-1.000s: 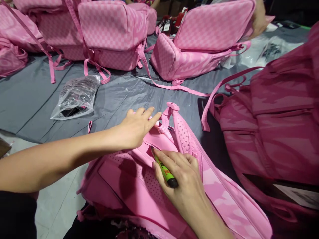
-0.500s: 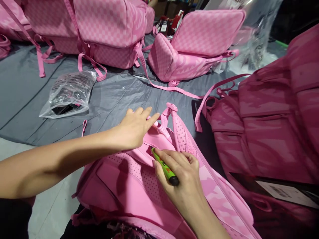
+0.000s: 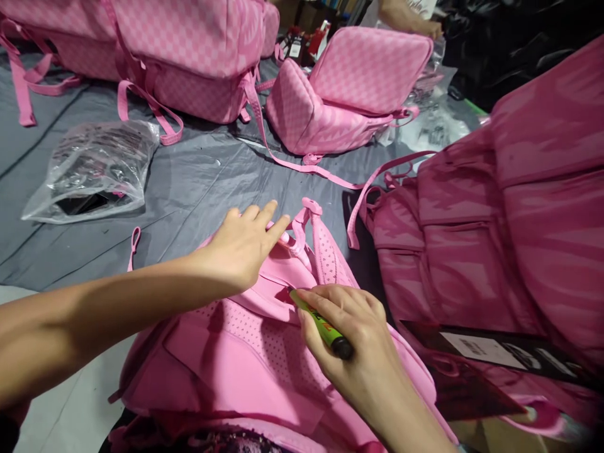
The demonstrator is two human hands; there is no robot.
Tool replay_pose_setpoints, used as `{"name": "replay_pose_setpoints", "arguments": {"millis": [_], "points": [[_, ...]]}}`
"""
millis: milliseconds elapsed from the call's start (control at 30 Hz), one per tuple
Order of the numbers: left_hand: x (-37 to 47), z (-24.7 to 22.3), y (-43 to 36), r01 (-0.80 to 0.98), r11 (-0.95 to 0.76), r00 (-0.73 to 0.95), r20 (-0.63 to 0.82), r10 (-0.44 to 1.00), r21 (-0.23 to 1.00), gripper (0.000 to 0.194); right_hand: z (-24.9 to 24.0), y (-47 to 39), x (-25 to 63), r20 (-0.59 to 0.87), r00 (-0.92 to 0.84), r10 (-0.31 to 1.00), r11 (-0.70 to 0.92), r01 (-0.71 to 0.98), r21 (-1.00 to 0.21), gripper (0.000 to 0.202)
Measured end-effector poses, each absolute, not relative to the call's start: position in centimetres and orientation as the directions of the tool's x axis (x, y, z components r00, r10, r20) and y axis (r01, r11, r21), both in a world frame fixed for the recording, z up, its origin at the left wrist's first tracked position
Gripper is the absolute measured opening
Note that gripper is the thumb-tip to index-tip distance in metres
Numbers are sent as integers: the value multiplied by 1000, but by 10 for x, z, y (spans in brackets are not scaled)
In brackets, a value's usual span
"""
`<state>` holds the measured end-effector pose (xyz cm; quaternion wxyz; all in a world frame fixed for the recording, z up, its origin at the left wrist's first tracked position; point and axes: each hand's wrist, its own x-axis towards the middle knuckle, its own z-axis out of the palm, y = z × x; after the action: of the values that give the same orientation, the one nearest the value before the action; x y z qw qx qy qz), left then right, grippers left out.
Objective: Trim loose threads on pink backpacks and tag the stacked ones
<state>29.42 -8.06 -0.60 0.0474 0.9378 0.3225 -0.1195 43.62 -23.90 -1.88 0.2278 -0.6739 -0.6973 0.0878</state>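
A pink backpack lies in front of me, its perforated back panel facing up. My left hand rests on its top edge near the handle, fingers spread and pointing away from me. Between the thumb and fingers of my right hand is a green marker with a black end toward my wrist. The marker's other end points down at the smooth pink panel just right of my left hand; whether it touches cannot be made out. A perforated shoulder strap stands up beyond my right hand.
Grey sheeting covers the surface. A clear plastic bag lies at left. Checkered pink backpacks and another one are at the back. Camouflage backpacks with a black tag fill the right. Another person's hand shows at top.
The view has shifted, so most things sit further left. The marker's tip is a little lower on the panel. Another person's hand and forearm have come into view at the top right.
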Motion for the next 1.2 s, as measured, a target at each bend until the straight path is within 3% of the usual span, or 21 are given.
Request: {"name": "replay_pose_setpoints", "arguments": {"millis": [400, 633, 767, 1033, 1200], "points": [[281, 8, -75, 558, -830, 794, -294, 533, 2, 90, -25, -229, 412, 277, 19, 961, 149, 805, -574, 18], [258, 5, -68, 613, -790, 763, -272, 587, 16, 116, -29, -231, 373, 278, -1, 961, 213, 642, -736, 16], [235, 4, -57, 601, -789, 778, -324, 539, 132, 113, -31, -237, 350, 289, -47, 956, 250, 647, -721, 14], [213, -6, -51, 546, -778, 838, -198, 509, 310, 118, -33, -240, 333, 406, -62, 912, 292, 795, -532, 13], [218, -3, -54, 603, -714, 794, -182, 580, 355, 106, -39, -241, 356, 336, -53, 940, 279, 686, -672, 28]]}}
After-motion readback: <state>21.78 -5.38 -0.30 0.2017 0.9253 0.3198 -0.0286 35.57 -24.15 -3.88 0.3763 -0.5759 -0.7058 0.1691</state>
